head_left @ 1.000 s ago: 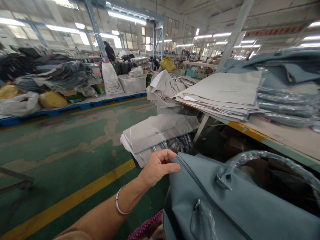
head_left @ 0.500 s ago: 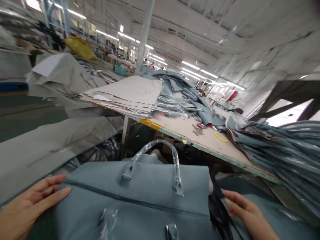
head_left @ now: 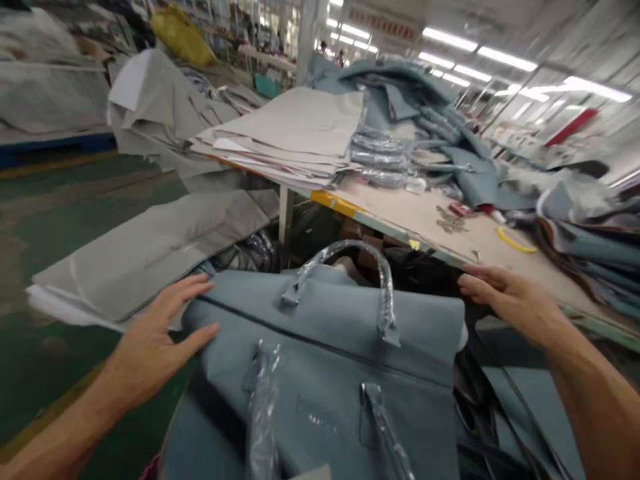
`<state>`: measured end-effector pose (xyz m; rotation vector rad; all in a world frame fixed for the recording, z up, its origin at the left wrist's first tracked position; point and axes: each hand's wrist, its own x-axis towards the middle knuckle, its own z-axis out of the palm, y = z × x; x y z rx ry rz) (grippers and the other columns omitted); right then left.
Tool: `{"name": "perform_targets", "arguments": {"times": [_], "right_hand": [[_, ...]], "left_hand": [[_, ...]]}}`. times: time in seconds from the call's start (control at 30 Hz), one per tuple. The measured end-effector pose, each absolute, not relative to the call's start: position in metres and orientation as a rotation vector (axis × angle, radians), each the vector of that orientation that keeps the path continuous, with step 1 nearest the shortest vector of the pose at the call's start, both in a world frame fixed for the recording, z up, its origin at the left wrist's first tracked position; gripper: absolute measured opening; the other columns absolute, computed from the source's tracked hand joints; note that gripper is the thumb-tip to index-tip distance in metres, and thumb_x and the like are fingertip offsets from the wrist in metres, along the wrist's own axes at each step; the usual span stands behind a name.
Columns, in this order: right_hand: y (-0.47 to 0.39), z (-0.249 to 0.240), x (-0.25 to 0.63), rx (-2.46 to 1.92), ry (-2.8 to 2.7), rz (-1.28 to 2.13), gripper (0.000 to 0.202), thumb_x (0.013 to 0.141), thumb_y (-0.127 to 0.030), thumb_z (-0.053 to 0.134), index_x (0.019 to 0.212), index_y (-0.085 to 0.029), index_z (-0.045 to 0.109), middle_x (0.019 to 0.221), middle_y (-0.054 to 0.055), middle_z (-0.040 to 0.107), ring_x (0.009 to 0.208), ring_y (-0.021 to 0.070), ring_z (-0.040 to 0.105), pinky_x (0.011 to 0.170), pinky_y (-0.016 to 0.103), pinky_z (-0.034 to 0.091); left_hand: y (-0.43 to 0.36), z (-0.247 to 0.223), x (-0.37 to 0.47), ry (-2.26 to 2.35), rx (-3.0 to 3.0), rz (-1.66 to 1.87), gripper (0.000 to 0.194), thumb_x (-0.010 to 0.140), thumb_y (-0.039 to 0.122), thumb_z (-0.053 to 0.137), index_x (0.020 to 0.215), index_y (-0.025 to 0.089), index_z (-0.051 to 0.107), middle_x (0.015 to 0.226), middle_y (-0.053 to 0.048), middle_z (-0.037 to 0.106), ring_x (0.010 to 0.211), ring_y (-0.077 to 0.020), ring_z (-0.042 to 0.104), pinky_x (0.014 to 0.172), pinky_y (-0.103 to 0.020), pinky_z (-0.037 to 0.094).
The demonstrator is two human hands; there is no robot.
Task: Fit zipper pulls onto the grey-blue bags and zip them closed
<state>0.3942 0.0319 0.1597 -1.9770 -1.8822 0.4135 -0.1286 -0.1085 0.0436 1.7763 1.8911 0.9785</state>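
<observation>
A blue-grey handbag (head_left: 330, 373) with a dark zip line across its top lies in front of me. One plastic-wrapped handle (head_left: 345, 250) stands up at the far side; another pair of wrapped strap ends (head_left: 265, 407) hangs over the near face. My left hand (head_left: 160, 333) is at the bag's left top corner, thumb and fingers spread apart, the fingertips against the leather. Right of the bag, raised off it near the table edge, is my right hand (head_left: 505, 290). Its fingertips are pressed together; whatever they pinch, if anything, is too small to make out.
A worktable (head_left: 415, 213) crosses behind the bag, bearing stacked grey sheets (head_left: 295, 127), wrapped handles (head_left: 380, 157), small metal parts (head_left: 450, 220) and a yellow ring (head_left: 517, 240). Blue-grey pieces (head_left: 590, 247) pile at right. Grey sheets (head_left: 150, 247) lie at left, above a green floor (head_left: 60, 220).
My view has tipped downward and turned left. My right hand has risen from beside the bag's right end toward the table edge. My left hand stays at the left corner, with thumb and fingers wider apart.
</observation>
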Motion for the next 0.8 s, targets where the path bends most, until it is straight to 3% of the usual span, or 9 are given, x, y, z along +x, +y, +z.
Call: {"name": "perform_targets", "arguments": {"times": [0.07,0.2,0.3,0.4,0.5,0.63,0.7,0.8], "right_hand": [[0.015,0.135,0.365,-1.927,-1.911,0.647,0.064,0.080,-0.064,0.057,0.127,-0.021,0.061,0.103,0.010,0.072,0.093,0.0282,0.069,0.085,0.041,0.055],[-0.007,0.097,0.310,-1.919,-2.004,0.641,0.077,0.078,-0.055,0.062,0.144,-0.019,0.044,0.121,0.011,0.066,0.108,0.0337,0.062,0.097,0.049,0.046],[-0.007,0.089,0.288,-1.977,-2.025,0.556,0.082,0.078,-0.042,0.067,0.149,-0.014,0.036,0.124,0.014,0.063,0.112,0.0375,0.057,0.100,0.052,0.042],[-0.003,0.091,0.282,-2.003,-1.947,0.548,0.086,0.074,-0.026,0.070,0.150,-0.011,0.033,0.123,0.015,0.064,0.111,0.0366,0.057,0.100,0.050,0.042],[-0.003,0.090,0.282,-2.005,-1.826,0.606,0.090,0.069,-0.014,0.066,0.151,-0.012,0.031,0.126,0.017,0.060,0.101,0.0296,0.063,0.093,0.043,0.048],[-0.008,0.089,0.282,-1.958,-1.610,0.762,0.096,0.063,-0.012,0.064,0.151,-0.012,0.029,0.127,0.019,0.058,0.091,0.0259,0.065,0.079,0.036,0.053],[-0.013,0.093,0.283,-1.877,-1.542,0.905,0.085,0.062,-0.015,0.063,0.143,-0.009,0.040,0.110,0.016,0.066,0.085,0.0250,0.065,0.070,0.033,0.054],[-0.029,0.106,0.284,-1.698,-1.512,1.076,0.050,0.059,-0.021,0.064,0.108,-0.011,0.063,0.086,0.008,0.067,0.077,0.0233,0.063,0.064,0.030,0.051]], "left_hand": [[-0.119,0.064,-0.116,1.589,2.175,0.791,0.036,0.088,0.036,0.061,0.124,0.031,0.058,0.141,-0.003,0.053,0.129,-0.0261,0.050,0.114,-0.046,0.038],[-0.130,0.094,-0.085,1.030,2.421,0.392,0.049,0.088,0.012,0.052,0.132,0.033,0.054,0.141,-0.001,0.054,0.130,-0.0197,0.049,0.112,-0.037,0.042],[-0.128,0.097,-0.067,0.876,2.491,0.376,0.044,0.084,0.006,0.050,0.121,0.027,0.060,0.134,-0.002,0.060,0.128,-0.0219,0.050,0.111,-0.038,0.042],[-0.122,0.094,-0.055,0.777,2.557,0.471,0.031,0.087,0.007,0.049,0.110,0.022,0.063,0.121,-0.004,0.066,0.120,-0.0232,0.055,0.106,-0.037,0.045],[-0.118,0.093,-0.048,0.795,2.582,0.587,0.026,0.093,0.012,0.047,0.113,0.019,0.062,0.113,-0.006,0.068,0.107,-0.0207,0.062,0.099,-0.033,0.048],[-0.110,0.092,-0.041,1.017,2.438,0.744,0.021,0.097,0.022,0.045,0.110,0.018,0.061,0.109,-0.007,0.067,0.100,-0.0183,0.064,0.089,-0.028,0.050],[-0.103,0.089,-0.037,1.160,2.370,0.850,0.021,0.098,0.028,0.044,0.099,0.017,0.063,0.118,-0.010,0.064,0.108,-0.0207,0.061,0.096,-0.032,0.049],[-0.089,0.082,-0.032,1.311,2.288,0.967,0.028,0.098,0.033,0.045,0.085,0.016,0.062,0.142,-0.015,0.048,0.131,-0.0274,0.046,0.112,-0.042,0.038]]}}
